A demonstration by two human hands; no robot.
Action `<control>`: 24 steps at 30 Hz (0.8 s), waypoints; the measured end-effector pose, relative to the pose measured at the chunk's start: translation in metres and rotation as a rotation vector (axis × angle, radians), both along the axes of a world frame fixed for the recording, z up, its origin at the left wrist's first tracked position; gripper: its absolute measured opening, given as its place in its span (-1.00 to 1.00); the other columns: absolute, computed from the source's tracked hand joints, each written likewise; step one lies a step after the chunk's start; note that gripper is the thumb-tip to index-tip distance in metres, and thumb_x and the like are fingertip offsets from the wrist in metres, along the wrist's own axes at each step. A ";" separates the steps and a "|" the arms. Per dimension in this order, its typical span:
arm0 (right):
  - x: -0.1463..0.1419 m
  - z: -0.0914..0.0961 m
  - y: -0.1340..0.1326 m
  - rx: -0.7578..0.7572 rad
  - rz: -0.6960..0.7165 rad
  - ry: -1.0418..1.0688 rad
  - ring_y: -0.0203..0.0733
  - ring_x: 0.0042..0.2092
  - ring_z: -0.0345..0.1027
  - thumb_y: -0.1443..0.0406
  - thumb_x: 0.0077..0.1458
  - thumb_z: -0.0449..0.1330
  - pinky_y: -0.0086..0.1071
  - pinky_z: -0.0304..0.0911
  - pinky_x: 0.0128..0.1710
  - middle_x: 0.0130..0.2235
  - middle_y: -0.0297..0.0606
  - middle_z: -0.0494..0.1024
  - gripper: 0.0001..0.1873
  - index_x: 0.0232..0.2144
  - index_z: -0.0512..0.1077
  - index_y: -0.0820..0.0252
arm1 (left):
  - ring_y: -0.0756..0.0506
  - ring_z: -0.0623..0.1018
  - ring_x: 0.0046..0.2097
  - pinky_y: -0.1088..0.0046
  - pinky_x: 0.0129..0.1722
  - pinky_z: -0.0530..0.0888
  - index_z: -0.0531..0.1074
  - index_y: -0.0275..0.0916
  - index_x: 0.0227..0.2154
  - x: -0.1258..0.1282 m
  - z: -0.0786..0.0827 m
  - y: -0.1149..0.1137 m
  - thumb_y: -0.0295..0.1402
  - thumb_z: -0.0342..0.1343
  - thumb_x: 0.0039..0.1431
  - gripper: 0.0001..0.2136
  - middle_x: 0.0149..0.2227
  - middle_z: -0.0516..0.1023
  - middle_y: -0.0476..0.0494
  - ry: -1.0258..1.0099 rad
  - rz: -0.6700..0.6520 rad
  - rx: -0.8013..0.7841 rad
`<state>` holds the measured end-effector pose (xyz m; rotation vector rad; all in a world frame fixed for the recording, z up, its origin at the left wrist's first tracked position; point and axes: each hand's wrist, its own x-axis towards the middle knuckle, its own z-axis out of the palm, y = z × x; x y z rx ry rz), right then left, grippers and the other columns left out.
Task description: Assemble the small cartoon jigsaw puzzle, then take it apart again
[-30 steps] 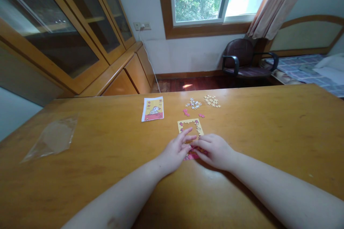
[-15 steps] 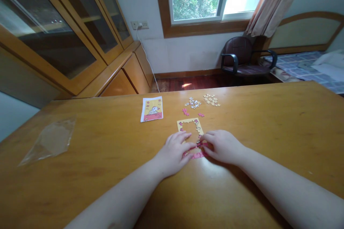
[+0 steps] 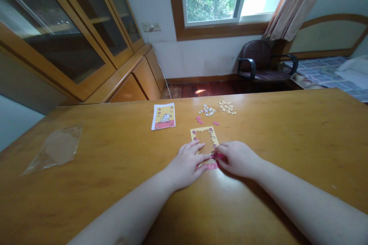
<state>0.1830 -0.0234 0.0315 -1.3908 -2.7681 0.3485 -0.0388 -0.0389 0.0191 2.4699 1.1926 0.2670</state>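
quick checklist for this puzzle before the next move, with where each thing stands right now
1. Left hand at the puzzle border: ok, fingers at its lower left part.
2. Right hand at the border: ok, fingertips at its lower right side.
3. Pink bit by the right fingertips lying flat: cannot tell, the fingers cover it.
4. Middle filled in: not ok, bare table shows inside the border.
5. Loose pieces apart from the border: ok, white pile, pale yellow pile and pink pieces lie beyond it.
6. Picture sheet uncovered: ok, face up, left of the piles.
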 end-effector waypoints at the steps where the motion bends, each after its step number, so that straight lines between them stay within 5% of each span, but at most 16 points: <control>1: 0.000 0.000 0.000 -0.001 -0.005 -0.009 -0.21 -0.36 0.41 0.25 0.13 0.03 -0.40 0.09 -0.40 -0.38 -0.23 0.53 -0.80 -0.34 0.43 0.17 | -0.29 0.19 0.25 -0.02 0.18 0.19 0.48 -0.05 -0.04 0.000 0.000 0.000 -0.22 0.04 0.21 -0.72 0.19 0.30 -0.19 0.001 0.000 -0.003; 24: 0.005 -0.004 0.000 0.012 -0.007 0.092 -0.21 -0.32 0.41 0.28 0.12 0.04 -0.40 0.15 -0.34 -0.35 -0.26 0.53 -0.79 -0.25 0.46 0.13 | -0.28 0.19 0.24 -0.01 0.19 0.18 0.45 -0.06 -0.01 0.000 -0.004 0.000 -0.23 0.03 0.22 -0.70 0.19 0.31 -0.18 -0.015 -0.005 -0.013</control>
